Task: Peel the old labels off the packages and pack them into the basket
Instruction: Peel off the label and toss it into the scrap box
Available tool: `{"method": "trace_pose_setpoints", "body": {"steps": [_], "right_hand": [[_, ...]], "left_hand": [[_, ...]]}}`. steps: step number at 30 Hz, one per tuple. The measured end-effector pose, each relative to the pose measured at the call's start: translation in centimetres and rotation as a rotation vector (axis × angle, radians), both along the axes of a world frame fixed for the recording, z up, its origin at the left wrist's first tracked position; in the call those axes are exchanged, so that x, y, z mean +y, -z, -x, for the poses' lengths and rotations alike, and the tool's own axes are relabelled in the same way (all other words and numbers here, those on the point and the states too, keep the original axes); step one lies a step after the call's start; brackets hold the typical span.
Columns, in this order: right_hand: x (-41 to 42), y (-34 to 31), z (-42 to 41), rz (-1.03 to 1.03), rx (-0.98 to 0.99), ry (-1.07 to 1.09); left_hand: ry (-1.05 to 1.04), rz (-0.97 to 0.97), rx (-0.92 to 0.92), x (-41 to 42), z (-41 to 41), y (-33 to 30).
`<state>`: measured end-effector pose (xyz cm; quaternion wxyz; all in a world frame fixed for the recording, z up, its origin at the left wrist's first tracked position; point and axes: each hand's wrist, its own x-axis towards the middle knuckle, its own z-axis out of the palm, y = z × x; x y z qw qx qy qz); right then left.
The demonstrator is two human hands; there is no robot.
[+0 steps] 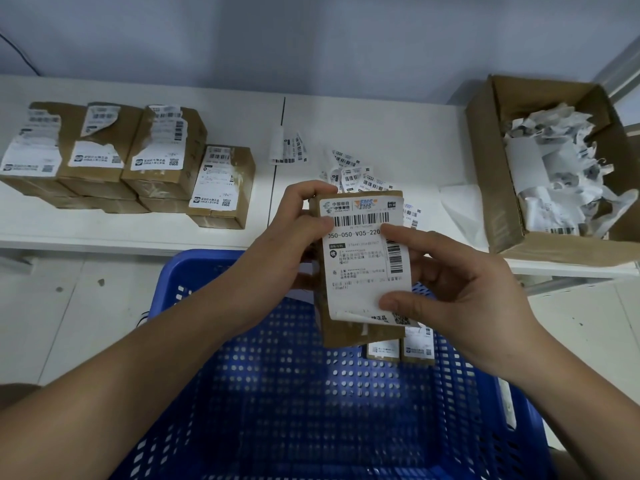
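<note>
my left hand (pixel 294 233) grips a brown package (pixel 360 271) above the blue basket (pixel 277 393); my right hand (pixel 460 299) pinches its label (pixel 367 268) with curled fingers (pixel 398 233). more packages (pixel 131 161) wait on the table (pixel 381 133).

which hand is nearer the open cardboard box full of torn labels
Right. The right hand, pinching the label on the held package, lies just left of and below the cardboard box. The left hand grips the package's far side, farther from the box.
</note>
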<state>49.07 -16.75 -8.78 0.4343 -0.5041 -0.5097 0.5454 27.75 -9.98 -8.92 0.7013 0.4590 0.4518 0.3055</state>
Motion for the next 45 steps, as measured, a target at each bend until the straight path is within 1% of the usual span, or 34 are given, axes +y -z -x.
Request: {"method": "trace_pose_setpoints", "body": {"steps": [7,11,13,17,20,23,26,28,30,32,34,36,39,43,45], "right_hand": [[0.0,0.4,-0.1,-0.03,-0.018,-0.026],[0.0,0.5,-0.2,-0.056,-0.073,-0.04],[0.1,0.6,-0.3,-0.098,-0.154,-0.053],[0.2,0.8,-0.5,-0.199,-0.404,-0.04],[0.2,-0.2,-0.5,-0.28,-0.608,-0.038],[0.9,-0.7,-0.8,-0.154,-0.692,0.005],[1.2,-0.8,-1.5,-0.12,-0.758,0.078],[1.2,-1.0,-1.4,-0.107,-0.65,0.112],[1.3,-0.9,-1.1,-0.119,-0.529,0.095],[1.3,-0.8,-0.7,-0.123,-0.496,0.064],[1.2,-0.7,-0.3,-0.087,-0.474,0.08],[1.0,-0.8,0.1,-0.079,-0.424,0.127],[1.1,-0.9,0.0,-0.107,-0.255,0.164],[1.4,-1.3,-1.0,-0.093,0.009,0.078],[1.5,-1.4,-1.0,-0.064,0.056,0.058]], "left_hand": [[0.0,-0.042,0.007,-0.1,0.1,0.2],[-0.005,-0.148,0.031,-0.5,0.0,0.0],[-0.015,-0.23,0.023,-0.9,-0.1,-0.2],[-0.029,-0.361,0.013,-1.5,-0.4,-0.1],[-0.046,-0.455,0.052,-1.9,-0.7,0.4],[-0.08,-0.464,0.065,-2.4,-1.2,0.7],[-0.061,-0.406,0.044,-2.5,-1.5,0.7],[-0.002,-0.383,0.041,-2.6,-1.6,0.7],[0.091,-0.34,0.031,-2.9,-1.8,0.7],[0.181,-0.329,0.046,-3.4,-2.1,0.9],[0.226,-0.337,0.074,-4.0,-2.4,1.0],[0.229,-0.322,0.075,-4.3,-2.4,0.9],[0.189,-0.251,0.018,-3.9,-2.1,0.9],[0.144,-0.188,-0.027,-3.4,-1.8,0.4],[0.135,-0.184,-0.025,-3.3,-1.7,0.4]]}}
